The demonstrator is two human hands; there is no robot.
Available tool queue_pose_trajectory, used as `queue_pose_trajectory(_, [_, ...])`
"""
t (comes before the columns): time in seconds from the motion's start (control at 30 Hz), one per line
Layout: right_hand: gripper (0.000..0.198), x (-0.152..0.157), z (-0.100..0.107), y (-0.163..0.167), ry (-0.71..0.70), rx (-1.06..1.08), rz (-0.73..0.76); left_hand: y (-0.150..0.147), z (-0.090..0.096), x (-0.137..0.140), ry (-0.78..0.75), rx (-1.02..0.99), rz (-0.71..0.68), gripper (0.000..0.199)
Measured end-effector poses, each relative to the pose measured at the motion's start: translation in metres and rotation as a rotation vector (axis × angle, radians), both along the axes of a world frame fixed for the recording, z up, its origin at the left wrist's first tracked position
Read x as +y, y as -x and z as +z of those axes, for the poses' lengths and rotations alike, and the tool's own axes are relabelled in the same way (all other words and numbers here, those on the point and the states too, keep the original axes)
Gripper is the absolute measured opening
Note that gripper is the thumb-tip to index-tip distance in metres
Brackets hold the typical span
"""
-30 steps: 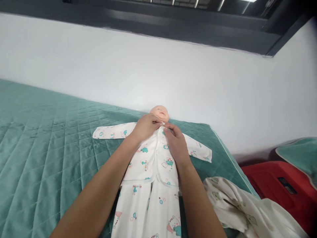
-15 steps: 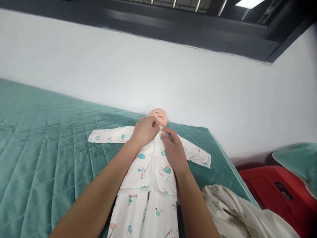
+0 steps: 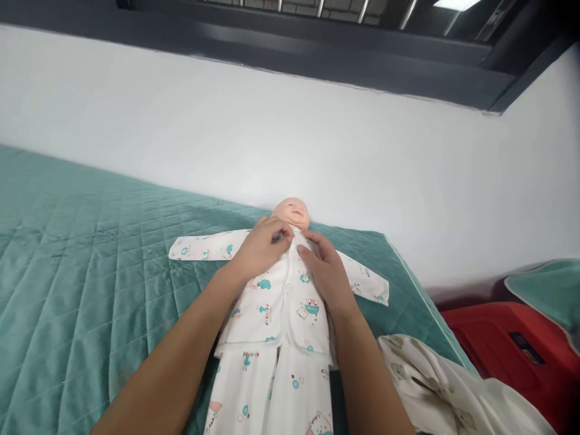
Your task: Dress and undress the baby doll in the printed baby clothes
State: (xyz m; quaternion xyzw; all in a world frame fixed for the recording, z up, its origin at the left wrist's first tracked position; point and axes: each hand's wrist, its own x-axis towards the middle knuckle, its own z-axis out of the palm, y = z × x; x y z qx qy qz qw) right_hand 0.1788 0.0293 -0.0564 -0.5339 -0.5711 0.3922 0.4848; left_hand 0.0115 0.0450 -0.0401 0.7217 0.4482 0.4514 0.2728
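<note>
A baby doll (image 3: 291,211) lies on its back, dressed in a white baby shirt (image 3: 272,302) with teal and pink prints and matching pants (image 3: 299,399). Its sleeves stretch out to both sides. My left hand (image 3: 266,241) is closed at the collar, thumb and forefinger pinching the shirt's front edge just below the chin. Opposite it, my right hand (image 3: 322,261) grips the other front edge of the collar between thumb and forefinger. Lower down, the two front edges lie together at a button (image 3: 289,289). My fingers hide the fastening at the neck.
The doll lies on a green quilted bed cover (image 3: 113,266) against a white wall (image 3: 254,133). A cream printed cloth (image 3: 435,386) is bunched at the lower right. A red plastic stool (image 3: 493,338) stands beyond the bed's edge. Above runs a dark window frame (image 3: 272,45).
Both hands stay at the collar with only small finger movements. The doll and shirt appear slightly further right in view.
</note>
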Motion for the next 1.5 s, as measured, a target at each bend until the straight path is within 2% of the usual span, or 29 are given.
queue_pose_trajectory(0.23, [0.052,0.001,0.0,-0.008,-0.004,-0.002,0.13,0.009,-0.004,-0.02,-0.006,-0.043,-0.075,0.013])
queue_pose_trajectory(0.43, [0.053,-0.002,0.005,-0.008,-0.017,-0.058,0.204,0.017,-0.005,-0.018,0.099,-0.082,-0.198,0.019])
queue_pose_trajectory(0.6, [0.051,-0.003,0.006,-0.007,-0.037,-0.082,0.201,0.021,-0.002,-0.015,0.144,-0.091,-0.256,0.015])
queue_pose_trajectory(0.73, [0.052,-0.004,0.006,-0.006,-0.032,-0.055,0.206,0.018,0.001,-0.017,0.147,-0.081,-0.214,0.014])
queue_pose_trajectory(0.83, [0.048,-0.005,0.007,-0.003,-0.113,0.011,0.258,0.012,0.004,-0.02,0.147,-0.053,-0.161,0.012])
queue_pose_trajectory(0.97, [0.036,-0.005,0.008,-0.001,-0.26,0.038,0.325,-0.001,0.005,-0.022,0.051,0.036,-0.052,0.013])
queue_pose_trajectory(1.07, [0.038,-0.003,0.006,-0.003,-0.246,0.073,0.317,-0.006,0.008,-0.024,-0.006,0.081,0.001,0.012])
queue_pose_trajectory(1.17, [0.046,-0.002,0.005,-0.007,-0.172,0.097,0.312,-0.001,0.012,-0.026,0.005,0.079,-0.106,0.018])
queue_pose_trajectory(1.3, [0.058,-0.012,0.007,-0.013,-0.131,0.071,0.384,0.014,0.012,-0.037,0.068,0.121,-0.27,0.031])
queue_pose_trajectory(1.5, [0.076,-0.038,0.002,-0.02,-0.114,-0.011,0.425,0.035,-0.004,-0.055,0.099,0.131,-0.352,0.026])
